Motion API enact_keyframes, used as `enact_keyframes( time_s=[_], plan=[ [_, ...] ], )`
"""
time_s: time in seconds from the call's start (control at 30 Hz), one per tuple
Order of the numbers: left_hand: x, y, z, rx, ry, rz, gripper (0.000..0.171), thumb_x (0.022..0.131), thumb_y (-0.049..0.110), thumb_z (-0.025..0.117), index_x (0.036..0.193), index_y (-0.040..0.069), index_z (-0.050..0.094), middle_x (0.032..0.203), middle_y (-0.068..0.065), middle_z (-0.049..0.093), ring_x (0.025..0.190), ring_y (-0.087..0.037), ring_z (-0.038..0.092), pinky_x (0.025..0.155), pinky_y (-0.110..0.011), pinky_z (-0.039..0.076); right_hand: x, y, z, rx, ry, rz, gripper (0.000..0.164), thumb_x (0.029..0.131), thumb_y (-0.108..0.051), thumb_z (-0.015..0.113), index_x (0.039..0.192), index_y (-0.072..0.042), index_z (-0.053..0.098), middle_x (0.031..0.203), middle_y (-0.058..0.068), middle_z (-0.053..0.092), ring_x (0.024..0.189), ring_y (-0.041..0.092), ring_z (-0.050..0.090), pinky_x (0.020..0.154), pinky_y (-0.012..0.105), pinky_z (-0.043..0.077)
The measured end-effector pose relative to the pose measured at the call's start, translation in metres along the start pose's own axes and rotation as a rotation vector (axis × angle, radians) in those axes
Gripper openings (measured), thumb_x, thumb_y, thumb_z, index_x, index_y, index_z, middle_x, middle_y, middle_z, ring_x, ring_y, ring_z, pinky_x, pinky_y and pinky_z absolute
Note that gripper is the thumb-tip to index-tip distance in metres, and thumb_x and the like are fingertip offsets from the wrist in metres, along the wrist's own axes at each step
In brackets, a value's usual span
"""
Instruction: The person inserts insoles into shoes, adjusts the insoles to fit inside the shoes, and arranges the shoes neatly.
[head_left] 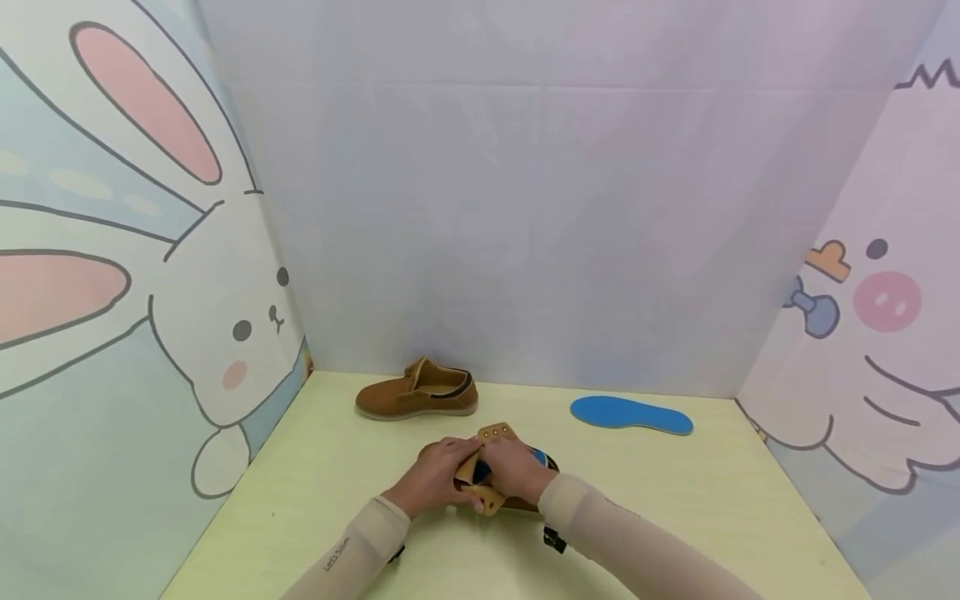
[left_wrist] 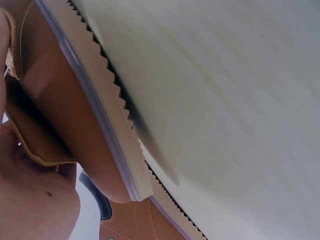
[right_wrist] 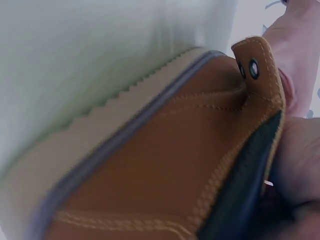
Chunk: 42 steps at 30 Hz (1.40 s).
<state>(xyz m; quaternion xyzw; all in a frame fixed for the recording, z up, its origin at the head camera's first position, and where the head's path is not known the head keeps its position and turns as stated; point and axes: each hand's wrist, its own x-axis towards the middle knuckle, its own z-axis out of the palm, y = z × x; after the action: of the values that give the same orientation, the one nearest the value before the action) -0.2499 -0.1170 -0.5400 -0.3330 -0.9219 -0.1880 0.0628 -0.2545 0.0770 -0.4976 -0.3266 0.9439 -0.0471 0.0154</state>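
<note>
One brown shoe (right_wrist: 150, 155) lies between the two hands, the left hand's (head_left: 438, 475) thumb and fingers gripping its front across the opening, while the right hand's (head_left: 517, 468) fingers reach inside, their closure hidden. Beyond the left fingers sits a second shoe (head_left: 393, 398), and beyond and right of the right fingers one loose blue insole (head_left: 630, 413); the left sleeve (head_left: 356, 542) reads "Let's Slim".

The gripped shoe (right_wrist: 150, 162) looks matt leather, its eyelets (right_wrist: 254, 69) metal, its sole (left_wrist: 106, 107) ridged rubber.
</note>
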Motion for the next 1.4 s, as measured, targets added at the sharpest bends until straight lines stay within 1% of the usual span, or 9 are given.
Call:
enact_keyframes(
  time_s=[0.33,0.53,0.63,0.73,0.83,0.9,1.0,1.2,1.4],
  plan=[
    [-0.001,-0.003,0.002,-0.005,0.007,0.007,0.109,0.068,0.074,0.073,0.153,0.011,0.047,0.146,-0.003,0.055,0.13,-0.024,0.052,0.105,-0.048,0.045,0.0,0.0,0.002,0.066,-0.002,0.011,0.019,0.089,-0.013,0.08,0.107,-0.014,0.076,0.102,0.001,0.074,0.096,0.017,0.068,0.083,0.032,0.056],
    [0.001,-0.004,0.004,-0.017,-0.002,0.004,0.109,0.068,0.073,0.075,0.154,0.012,0.045,0.147,-0.002,0.055,0.131,-0.022,0.052,0.106,-0.048,0.044,-0.004,0.0,-0.004,0.065,-0.047,0.025,0.019,0.089,-0.016,0.081,0.107,-0.012,0.075,0.101,0.002,0.074,0.092,0.015,0.068,0.081,0.031,0.056],
    [0.001,-0.003,0.005,-0.021,-0.016,0.0,0.11,0.069,0.073,0.075,0.155,0.013,0.044,0.15,-0.002,0.052,0.132,-0.022,0.051,0.107,-0.047,0.044,-0.009,0.001,-0.008,0.044,-0.049,-0.025,0.011,0.089,-0.013,0.08,0.1,-0.014,0.077,0.095,-0.001,0.074,0.086,0.01,0.068,0.077,0.027,0.056],
    [-0.001,-0.003,0.005,-0.019,-0.026,-0.008,0.11,0.068,0.074,0.074,0.155,0.013,0.044,0.151,-0.002,0.05,0.133,-0.022,0.05,0.108,-0.046,0.043,-0.014,0.001,-0.01,0.032,-0.063,-0.13,0.006,0.091,-0.014,0.077,0.094,-0.02,0.079,0.088,-0.008,0.073,0.082,0.003,0.064,0.075,0.02,0.052],
    [-0.002,-0.002,0.005,-0.018,-0.026,-0.013,0.11,0.068,0.075,0.073,0.155,0.013,0.045,0.152,-0.001,0.049,0.134,-0.021,0.049,0.108,-0.047,0.043,-0.016,0.002,-0.01,0.029,-0.095,-0.209,0.009,0.095,-0.017,0.073,0.093,-0.024,0.079,0.084,-0.014,0.07,0.08,-0.002,0.06,0.074,0.015,0.047],
    [-0.002,-0.002,0.004,-0.022,-0.023,-0.009,0.11,0.069,0.075,0.073,0.155,0.013,0.045,0.152,-0.001,0.049,0.134,-0.022,0.049,0.108,-0.047,0.043,-0.015,0.002,-0.009,0.003,-0.11,-0.224,0.011,0.096,-0.017,0.071,0.091,-0.025,0.078,0.082,-0.015,0.068,0.079,-0.002,0.058,0.074,0.014,0.046],
    [-0.002,-0.002,0.003,-0.023,-0.018,-0.004,0.109,0.069,0.075,0.072,0.155,0.013,0.044,0.152,0.0,0.049,0.134,-0.021,0.049,0.109,-0.048,0.042,-0.013,0.002,-0.008,-0.035,-0.138,-0.202,0.012,0.095,-0.014,0.073,0.091,-0.024,0.079,0.081,-0.014,0.067,0.078,-0.001,0.059,0.074,0.015,0.048],
    [0.0,-0.004,0.003,-0.019,-0.01,-0.005,0.109,0.07,0.075,0.072,0.155,0.014,0.044,0.153,0.0,0.049,0.134,-0.021,0.049,0.109,-0.047,0.042,-0.013,0.0,-0.016,-0.035,-0.22,-0.131,0.012,0.094,-0.013,0.074,0.096,-0.024,0.079,0.084,-0.012,0.069,0.076,0.001,0.058,0.074,0.017,0.048],
    [-0.001,-0.004,0.002,-0.042,-0.032,-0.013,0.109,0.07,0.074,0.072,0.156,0.014,0.043,0.154,-0.001,0.047,0.136,-0.022,0.048,0.109,-0.047,0.042,-0.022,-0.006,-0.028,-0.111,-0.213,-0.067,0.017,0.095,-0.011,0.072,0.079,-0.019,0.072,0.067,-0.008,0.06,0.059,0.006,0.05,0.06,0.021,0.045]
  ],
)
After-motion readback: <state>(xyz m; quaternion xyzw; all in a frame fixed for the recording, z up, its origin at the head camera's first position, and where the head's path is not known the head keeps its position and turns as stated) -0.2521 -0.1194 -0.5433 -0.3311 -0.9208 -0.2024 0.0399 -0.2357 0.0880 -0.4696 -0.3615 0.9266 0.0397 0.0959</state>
